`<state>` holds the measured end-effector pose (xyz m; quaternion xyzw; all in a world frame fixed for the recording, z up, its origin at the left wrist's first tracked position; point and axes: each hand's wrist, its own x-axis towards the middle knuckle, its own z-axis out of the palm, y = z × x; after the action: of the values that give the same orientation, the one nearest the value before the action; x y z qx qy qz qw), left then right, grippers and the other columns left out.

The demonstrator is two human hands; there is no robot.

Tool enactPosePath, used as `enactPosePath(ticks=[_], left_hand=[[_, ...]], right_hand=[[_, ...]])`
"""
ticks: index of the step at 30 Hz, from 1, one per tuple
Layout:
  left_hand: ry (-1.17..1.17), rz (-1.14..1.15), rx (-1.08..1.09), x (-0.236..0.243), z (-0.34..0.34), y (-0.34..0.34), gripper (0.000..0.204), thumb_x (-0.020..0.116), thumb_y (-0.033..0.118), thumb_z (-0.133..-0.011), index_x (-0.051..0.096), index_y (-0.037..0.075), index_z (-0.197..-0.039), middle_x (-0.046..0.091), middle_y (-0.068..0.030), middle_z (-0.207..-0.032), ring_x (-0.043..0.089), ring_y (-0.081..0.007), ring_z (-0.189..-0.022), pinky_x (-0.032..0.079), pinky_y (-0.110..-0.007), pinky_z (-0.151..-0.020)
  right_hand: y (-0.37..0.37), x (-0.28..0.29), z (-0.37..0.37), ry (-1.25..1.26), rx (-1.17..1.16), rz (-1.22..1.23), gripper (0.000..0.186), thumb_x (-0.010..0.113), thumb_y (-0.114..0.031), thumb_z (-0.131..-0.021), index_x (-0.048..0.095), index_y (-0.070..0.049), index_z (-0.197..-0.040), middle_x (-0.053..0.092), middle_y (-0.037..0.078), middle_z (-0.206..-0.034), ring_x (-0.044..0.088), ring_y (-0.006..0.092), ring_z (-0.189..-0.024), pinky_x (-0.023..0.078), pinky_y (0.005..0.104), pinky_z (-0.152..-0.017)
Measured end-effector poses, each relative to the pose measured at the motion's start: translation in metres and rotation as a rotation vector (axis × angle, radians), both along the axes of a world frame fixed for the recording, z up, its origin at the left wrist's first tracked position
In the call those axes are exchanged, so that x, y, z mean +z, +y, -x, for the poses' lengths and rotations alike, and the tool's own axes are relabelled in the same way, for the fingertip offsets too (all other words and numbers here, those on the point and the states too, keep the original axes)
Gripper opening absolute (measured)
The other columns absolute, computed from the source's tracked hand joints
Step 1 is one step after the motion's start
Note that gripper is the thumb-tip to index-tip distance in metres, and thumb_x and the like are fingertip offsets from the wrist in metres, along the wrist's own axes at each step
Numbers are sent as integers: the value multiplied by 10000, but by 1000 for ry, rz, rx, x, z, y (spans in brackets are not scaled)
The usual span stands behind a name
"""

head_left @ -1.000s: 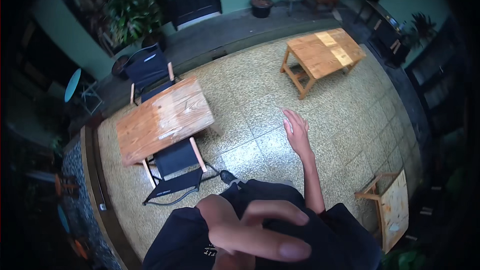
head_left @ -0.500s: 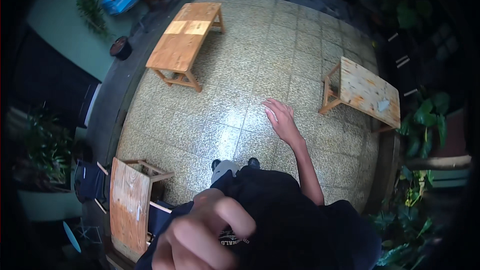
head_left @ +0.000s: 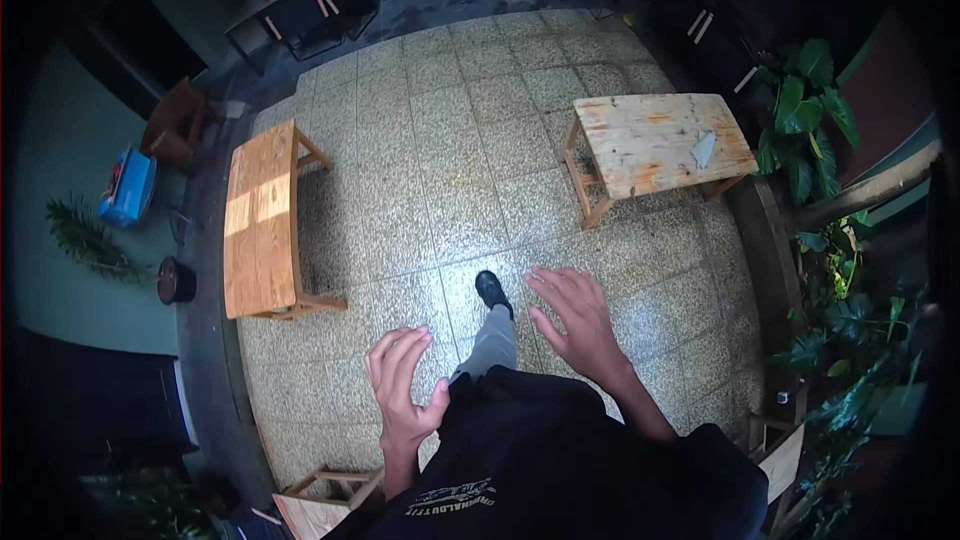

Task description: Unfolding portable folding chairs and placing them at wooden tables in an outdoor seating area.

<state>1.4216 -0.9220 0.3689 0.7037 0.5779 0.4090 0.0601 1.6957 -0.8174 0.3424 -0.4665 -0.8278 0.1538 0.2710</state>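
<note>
My left hand point(head_left: 404, 386) hangs in front of my dark shirt, fingers apart and a little curved, with nothing in it. To its right, my right hand point(head_left: 578, 326) is held out over the floor, also empty, its fingers spread and the thumb away from them. Neither one touches anything. Between the two, my leg in grey trousers point(head_left: 493, 342) stretches forward, ending in a black shoe point(head_left: 491, 288) on the speckled tile floor point(head_left: 400, 180). Nearest the right hand is a worn wooden table point(head_left: 650, 140) with a pale crumpled cloth or paper point(head_left: 704, 150) on top.
A long wooden table point(head_left: 262, 210) stands at the left. Part of another wooden table point(head_left: 312, 517) shows at the lower left. Along the left wall are a potted plant point(head_left: 176, 280) and a blue box point(head_left: 128, 187). Leafy plants point(head_left: 800, 105) line the right; dark chairs point(head_left: 305, 20) stand far back.
My left hand has dropped from close in front to beside my torso and opened. The right hand has spread its fingers. I have stepped forward and the view has turned right.
</note>
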Motion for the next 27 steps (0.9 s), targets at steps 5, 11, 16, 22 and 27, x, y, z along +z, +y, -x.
enactPosePath(ticks=[5,11,16,22,27], left_hand=[[-16,-7,38,3,20,127,361,765,100,-868,736,5,-1216,739,-139,-1251,637,-352,-1221,478,-475,-1087],[-68,-1,-58,1,42,272,319,783,-67,-797,801,69,-1085,802,-62,-1093,721,-250,-1018,491,-415,-1009],[3,64,-199,1,53,399,349,702,-132,-814,812,57,-1086,803,-92,-1086,742,-259,-996,531,-415,-963],[68,114,-198,6,46,563,375,657,-168,-840,804,19,-1129,812,-116,-1055,758,-307,-1031,598,-430,-911],[75,77,-131,13,44,698,436,657,-174,-872,789,25,-1237,811,-150,-1052,772,-324,-980,617,-433,-896]], right_hand=[[101,9,15,-38,21,-39,488,743,-229,-1012,645,-108,-1474,639,91,-1473,567,335,-1362,406,506,-1170],[227,20,16,-80,-54,-40,488,759,-208,-995,648,-91,-1456,646,99,-1456,577,337,-1346,421,485,-1158],[331,7,6,-37,-222,-9,485,754,-192,-992,645,-83,-1452,653,104,-1449,584,350,-1332,415,496,-1163],[463,-19,10,23,-319,57,487,753,-144,-978,639,-59,-1443,652,126,-1451,582,368,-1341,421,491,-1159],[597,-24,6,-53,-265,44,487,747,-153,-980,636,-59,-1445,651,126,-1450,573,367,-1353,419,488,-1160]])
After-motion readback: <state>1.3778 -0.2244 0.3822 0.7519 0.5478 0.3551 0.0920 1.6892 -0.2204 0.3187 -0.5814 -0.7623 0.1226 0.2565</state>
